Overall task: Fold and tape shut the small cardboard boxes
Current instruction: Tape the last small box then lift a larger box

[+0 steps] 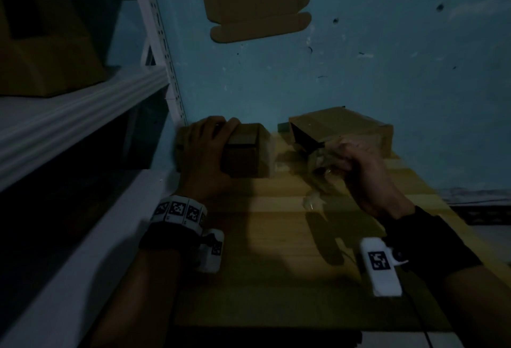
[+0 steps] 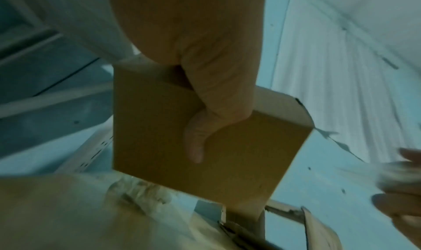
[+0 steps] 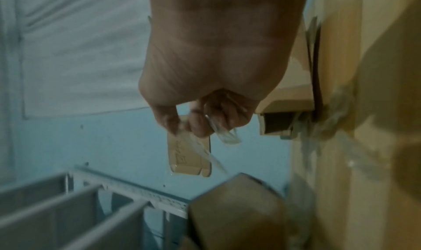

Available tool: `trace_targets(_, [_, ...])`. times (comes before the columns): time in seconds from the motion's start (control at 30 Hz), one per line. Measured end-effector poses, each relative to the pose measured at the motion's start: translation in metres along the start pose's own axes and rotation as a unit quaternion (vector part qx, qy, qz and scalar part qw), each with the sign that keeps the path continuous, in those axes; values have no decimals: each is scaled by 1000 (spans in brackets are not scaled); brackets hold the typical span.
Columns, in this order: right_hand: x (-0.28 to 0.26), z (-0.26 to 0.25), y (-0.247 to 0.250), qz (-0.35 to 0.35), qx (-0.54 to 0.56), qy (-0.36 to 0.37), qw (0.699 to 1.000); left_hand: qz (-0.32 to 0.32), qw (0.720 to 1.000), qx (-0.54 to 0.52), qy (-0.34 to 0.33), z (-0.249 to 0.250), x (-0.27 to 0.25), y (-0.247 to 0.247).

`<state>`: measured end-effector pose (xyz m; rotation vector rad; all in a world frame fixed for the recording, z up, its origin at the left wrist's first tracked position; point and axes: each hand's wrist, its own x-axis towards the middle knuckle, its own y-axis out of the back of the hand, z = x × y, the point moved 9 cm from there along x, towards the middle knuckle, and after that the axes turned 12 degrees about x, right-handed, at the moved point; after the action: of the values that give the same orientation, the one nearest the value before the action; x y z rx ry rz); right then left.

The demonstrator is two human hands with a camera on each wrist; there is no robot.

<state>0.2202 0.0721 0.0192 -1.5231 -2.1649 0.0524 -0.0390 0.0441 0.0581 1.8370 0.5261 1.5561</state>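
Left hand (image 1: 204, 151) clamps the small box (image 1: 246, 151) at the table's (image 1: 276, 237) far-left corner by the shelf upright, thumb (image 2: 196, 142) across one face, fingers over the top. Right hand (image 1: 359, 165) pinches crumpled clear tape (image 1: 320, 165), blurred, just beside the second box (image 1: 345, 129) lying open-ended by the wall. To tape well, I judge: keep the flaps pinned flat, get a clean unwrinkled tape end, land it centred on the seam, smooth outward. Risk: tape sticking to itself.
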Motion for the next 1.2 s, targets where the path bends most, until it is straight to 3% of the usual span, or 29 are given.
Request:
trace_targets(0.13, [-3,4,7,24,-103,-4,994,41,998,-31,25,1,1,7])
trace_targets(0.4, [-5,30,5,33,-163,-79,983,45,993,-92,64,-1,-1,4])
trace_targets(0.57, [-2,36,9,29,-237,-80,968,34,990,-121,63,2,0,1])
trace_targets(0.9, [3,40,1,31,-135,-77,987,33,991,-117,63,-1,-2,-3])
trace_targets(1.03, [5,47,-7,2,-129,-105,986,46,987,-144,60,0,-1,2])
trace_targets(1.2, [4,45,-9,21,-162,-82,983,65,981,-168,73,-6,-1,4])
